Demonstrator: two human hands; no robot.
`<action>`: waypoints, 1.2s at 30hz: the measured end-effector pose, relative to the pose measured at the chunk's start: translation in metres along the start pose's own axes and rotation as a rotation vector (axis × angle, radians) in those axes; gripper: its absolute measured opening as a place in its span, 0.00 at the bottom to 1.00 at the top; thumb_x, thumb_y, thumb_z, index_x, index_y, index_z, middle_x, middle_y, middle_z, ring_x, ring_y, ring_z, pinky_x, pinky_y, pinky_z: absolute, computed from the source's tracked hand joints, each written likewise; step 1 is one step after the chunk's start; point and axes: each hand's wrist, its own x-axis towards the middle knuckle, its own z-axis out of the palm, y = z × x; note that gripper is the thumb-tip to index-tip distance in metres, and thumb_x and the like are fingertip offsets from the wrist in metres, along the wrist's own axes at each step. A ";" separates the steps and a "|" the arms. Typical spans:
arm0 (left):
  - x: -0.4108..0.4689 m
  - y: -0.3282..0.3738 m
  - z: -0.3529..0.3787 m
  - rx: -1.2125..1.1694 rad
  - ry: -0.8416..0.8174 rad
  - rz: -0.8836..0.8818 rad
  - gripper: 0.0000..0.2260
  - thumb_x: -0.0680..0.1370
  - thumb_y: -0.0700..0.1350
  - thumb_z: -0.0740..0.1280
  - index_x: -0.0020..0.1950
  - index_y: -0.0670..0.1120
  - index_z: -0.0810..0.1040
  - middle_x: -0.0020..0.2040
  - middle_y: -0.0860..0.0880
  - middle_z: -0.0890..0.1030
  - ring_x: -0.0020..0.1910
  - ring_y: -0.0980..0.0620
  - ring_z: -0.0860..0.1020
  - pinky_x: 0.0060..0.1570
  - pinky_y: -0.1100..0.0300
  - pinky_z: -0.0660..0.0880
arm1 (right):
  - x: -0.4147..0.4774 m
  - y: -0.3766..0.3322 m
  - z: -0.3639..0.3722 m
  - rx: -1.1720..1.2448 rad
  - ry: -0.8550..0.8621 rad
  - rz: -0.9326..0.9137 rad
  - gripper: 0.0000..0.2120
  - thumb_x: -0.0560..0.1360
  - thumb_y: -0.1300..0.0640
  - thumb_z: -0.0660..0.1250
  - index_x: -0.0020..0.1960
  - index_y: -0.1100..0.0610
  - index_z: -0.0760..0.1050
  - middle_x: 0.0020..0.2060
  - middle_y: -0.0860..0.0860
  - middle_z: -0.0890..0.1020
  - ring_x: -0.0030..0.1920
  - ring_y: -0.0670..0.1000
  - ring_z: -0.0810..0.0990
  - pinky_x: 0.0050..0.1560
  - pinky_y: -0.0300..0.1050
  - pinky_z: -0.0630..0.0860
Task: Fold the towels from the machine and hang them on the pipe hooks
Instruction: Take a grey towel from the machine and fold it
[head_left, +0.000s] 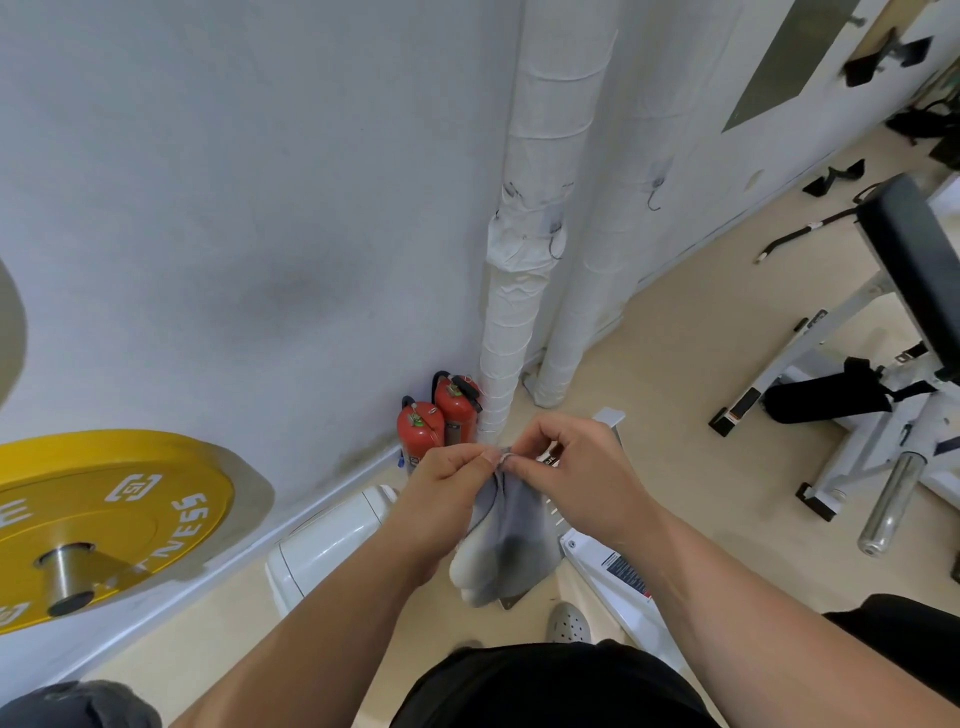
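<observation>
While the grey towel (511, 530) hangs folded below the pipe hooks (556, 241), my left hand (447, 486) and right hand (576, 473) pinch its top corner together.

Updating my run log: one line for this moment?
stage: pre-hang | left hand, right hand: pinch towel top | hooks: bare

Fingers (480, 460) hide one corner of the towel (519, 530).
</observation>
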 end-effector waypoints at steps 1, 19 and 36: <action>-0.001 0.001 0.000 0.013 -0.015 0.013 0.13 0.84 0.46 0.62 0.52 0.49 0.87 0.50 0.44 0.86 0.56 0.43 0.82 0.62 0.46 0.78 | 0.000 0.001 0.000 0.016 0.005 0.008 0.13 0.69 0.61 0.78 0.35 0.47 0.78 0.34 0.45 0.82 0.36 0.42 0.77 0.39 0.31 0.71; 0.017 0.002 -0.011 0.158 0.132 0.179 0.13 0.85 0.42 0.59 0.45 0.42 0.79 0.41 0.41 0.79 0.41 0.56 0.74 0.45 0.57 0.74 | 0.000 0.015 0.003 0.030 -0.107 -0.030 0.12 0.71 0.57 0.77 0.47 0.48 0.74 0.37 0.39 0.79 0.39 0.41 0.76 0.42 0.31 0.70; 0.065 0.002 -0.100 0.059 0.544 0.198 0.14 0.85 0.45 0.57 0.44 0.41 0.74 0.38 0.45 0.74 0.38 0.50 0.71 0.41 0.53 0.69 | 0.019 0.092 -0.051 -0.684 -0.119 -0.235 0.17 0.73 0.38 0.65 0.36 0.49 0.81 0.44 0.49 0.79 0.45 0.55 0.77 0.45 0.48 0.72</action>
